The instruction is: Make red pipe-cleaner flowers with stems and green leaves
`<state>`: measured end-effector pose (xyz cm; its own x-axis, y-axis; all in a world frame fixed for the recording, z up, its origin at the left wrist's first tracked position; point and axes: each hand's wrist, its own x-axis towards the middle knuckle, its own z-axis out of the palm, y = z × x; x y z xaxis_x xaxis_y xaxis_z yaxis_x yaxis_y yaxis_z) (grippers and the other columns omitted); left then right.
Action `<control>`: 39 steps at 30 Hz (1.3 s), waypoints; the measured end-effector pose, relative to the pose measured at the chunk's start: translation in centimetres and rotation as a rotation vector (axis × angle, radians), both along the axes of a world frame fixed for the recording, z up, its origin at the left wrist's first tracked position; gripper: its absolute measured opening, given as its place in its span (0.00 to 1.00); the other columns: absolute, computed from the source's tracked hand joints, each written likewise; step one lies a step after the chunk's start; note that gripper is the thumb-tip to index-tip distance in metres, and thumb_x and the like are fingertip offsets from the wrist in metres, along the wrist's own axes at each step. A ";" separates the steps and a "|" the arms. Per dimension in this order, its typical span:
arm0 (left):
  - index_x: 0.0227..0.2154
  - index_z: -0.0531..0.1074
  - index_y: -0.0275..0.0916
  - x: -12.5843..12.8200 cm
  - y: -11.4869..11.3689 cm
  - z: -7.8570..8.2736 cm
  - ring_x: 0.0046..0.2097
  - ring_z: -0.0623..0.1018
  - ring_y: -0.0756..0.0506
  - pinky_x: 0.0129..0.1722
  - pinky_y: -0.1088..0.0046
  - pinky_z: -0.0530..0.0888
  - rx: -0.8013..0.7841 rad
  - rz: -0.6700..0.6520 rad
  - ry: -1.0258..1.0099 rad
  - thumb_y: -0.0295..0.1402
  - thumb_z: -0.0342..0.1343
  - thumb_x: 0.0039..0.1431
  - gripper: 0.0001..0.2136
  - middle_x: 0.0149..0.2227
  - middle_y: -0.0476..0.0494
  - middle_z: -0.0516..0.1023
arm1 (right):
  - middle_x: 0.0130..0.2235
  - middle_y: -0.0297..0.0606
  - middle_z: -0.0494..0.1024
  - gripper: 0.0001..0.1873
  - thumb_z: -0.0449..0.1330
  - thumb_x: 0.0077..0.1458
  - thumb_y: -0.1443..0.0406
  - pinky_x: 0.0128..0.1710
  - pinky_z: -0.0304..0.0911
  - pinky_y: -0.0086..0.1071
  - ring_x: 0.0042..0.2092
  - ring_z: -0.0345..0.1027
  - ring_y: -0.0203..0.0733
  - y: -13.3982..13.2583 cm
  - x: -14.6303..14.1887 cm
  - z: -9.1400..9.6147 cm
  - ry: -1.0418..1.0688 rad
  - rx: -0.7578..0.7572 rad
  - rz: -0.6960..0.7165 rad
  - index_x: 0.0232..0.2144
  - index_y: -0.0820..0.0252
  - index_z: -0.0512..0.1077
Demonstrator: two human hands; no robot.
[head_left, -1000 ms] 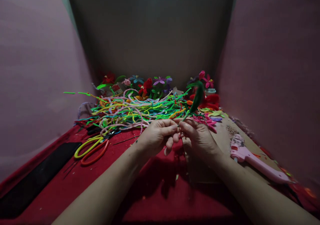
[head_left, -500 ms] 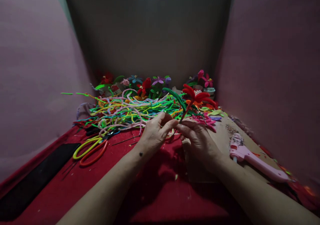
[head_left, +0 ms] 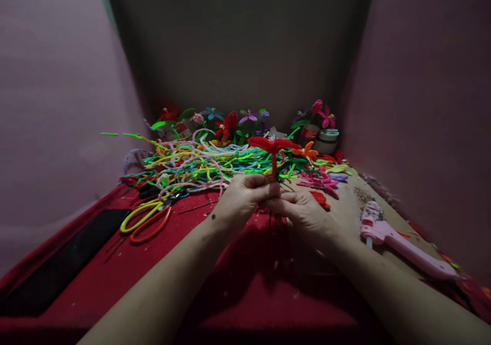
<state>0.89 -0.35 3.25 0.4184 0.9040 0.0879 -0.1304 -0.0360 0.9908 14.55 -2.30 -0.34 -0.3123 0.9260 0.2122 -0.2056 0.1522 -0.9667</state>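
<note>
My left hand (head_left: pixel 245 198) and my right hand (head_left: pixel 303 213) meet at the middle of the red cloth, both pinched around the thin stem of a red pipe-cleaner flower (head_left: pixel 273 145). The flower stands upright above my fingers, its red petals spread flat. A dark wire end hangs down below my hands. Just behind lies a heap of coloured pipe cleaners (head_left: pixel 199 163).
Scissors with yellow and orange handles (head_left: pixel 143 223) lie left of my hands. A pink glue gun (head_left: pixel 399 245) rests on a cardboard sheet (head_left: pixel 349 194) at the right. Finished pipe-cleaner flowers (head_left: pixel 238 120) and small jars (head_left: pixel 326 139) line the back wall. A black flat object (head_left: pixel 57 266) lies far left.
The flower has turned from tilted right to upright, its red petals now on top. Both hands have closed tighter on the stem. The view has shifted slightly.
</note>
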 end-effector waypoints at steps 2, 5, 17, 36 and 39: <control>0.20 0.73 0.32 -0.2 0.1 0.0 0.23 0.69 0.54 0.26 0.78 0.65 0.005 -0.059 0.012 0.34 0.60 0.46 0.09 0.21 0.48 0.72 | 0.27 0.32 0.74 0.06 0.62 0.47 0.61 0.40 0.58 0.35 0.33 0.64 0.38 -0.2 0.0 0.1 -0.027 -0.002 -0.001 0.26 0.57 0.76; 0.19 0.71 0.32 -0.5 0.4 -0.2 0.20 0.65 0.55 0.22 0.79 0.62 0.002 -0.106 0.078 0.36 0.58 0.48 0.11 0.17 0.50 0.68 | 0.25 0.30 0.71 0.05 0.62 0.47 0.61 0.37 0.58 0.33 0.29 0.61 0.35 -0.3 -0.1 0.3 -0.062 -0.011 0.019 0.26 0.56 0.76; 0.23 0.68 0.35 -0.6 0.9 -1.4 0.14 0.58 0.56 0.15 0.80 0.56 -0.198 -0.271 -0.171 0.40 0.55 0.51 0.12 0.11 0.54 0.61 | 0.24 0.36 0.75 0.08 0.62 0.46 0.63 0.31 0.58 0.29 0.27 0.65 0.33 -0.1 0.1 -0.8 0.197 -0.227 0.204 0.27 0.63 0.78; 0.18 0.64 0.35 -1.1 2.0 -1.0 0.19 0.59 0.55 0.21 0.78 0.57 0.094 0.033 0.241 0.38 0.56 0.46 0.12 0.16 0.55 0.61 | 0.20 0.30 0.61 0.17 0.53 0.52 0.57 0.24 0.48 0.29 0.23 0.51 0.32 0.3 0.5 0.1 -0.187 -0.031 0.055 0.17 0.60 0.64; 0.18 0.62 0.36 -2.0 3.2 -1.8 0.17 0.59 0.55 0.20 0.78 0.56 -0.037 -0.073 0.216 0.38 0.55 0.47 0.12 0.15 0.54 0.61 | 0.18 0.29 0.59 0.18 0.52 0.52 0.55 0.22 0.47 0.29 0.21 0.49 0.31 0.6 0.7 0.0 -0.251 -0.057 0.122 0.18 0.60 0.63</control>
<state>-1.07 2.85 1.48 0.4879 0.8718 -0.0437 0.0840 0.0030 0.9965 15.26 -1.72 -0.32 -0.4584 0.8865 0.0631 0.0277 0.0853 -0.9960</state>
